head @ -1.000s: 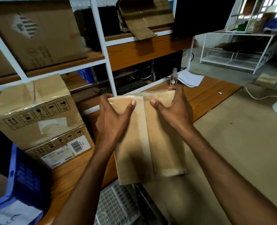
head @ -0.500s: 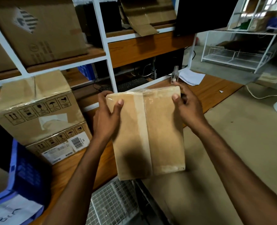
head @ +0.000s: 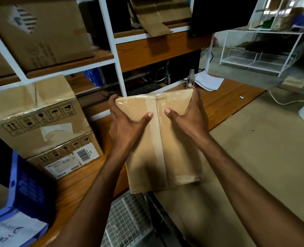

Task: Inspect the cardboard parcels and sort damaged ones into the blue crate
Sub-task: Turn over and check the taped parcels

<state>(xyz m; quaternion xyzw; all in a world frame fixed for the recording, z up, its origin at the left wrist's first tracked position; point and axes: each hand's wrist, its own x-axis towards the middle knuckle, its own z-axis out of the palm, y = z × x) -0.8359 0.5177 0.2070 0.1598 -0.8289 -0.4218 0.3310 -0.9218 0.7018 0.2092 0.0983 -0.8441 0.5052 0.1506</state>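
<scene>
you hold the parcel in the air over the near edge of the desk, its taped face toward you. both hands grip its far end. the left hand wraps the left corner and the right hand the right edge. each thumb lies on the face, one on either side of the tape seam. nothing supports the near end.

the main risk, as i judge it, is the grip itself. the wrap looks glossy, and with both hands bunched at one end the parcel could slip or swing down onto the wire mesh below the desk edge. a drop there could mark a sound parcel and spoil your verdict. pressing your thumbs hard beside the seam could also dent the board. the other risk is a hasty call: only this face shows, so damage on the back cannot be ruled out.

the blue crate sits on the desk at your lower left, with a white sheet showing at its near end. two stacked boxes stand just behind it, to the left of the parcel. their near corner juts toward the path, so a move to the crate should pass in front of them. loose paper lies well apart, to the right.
</scene>
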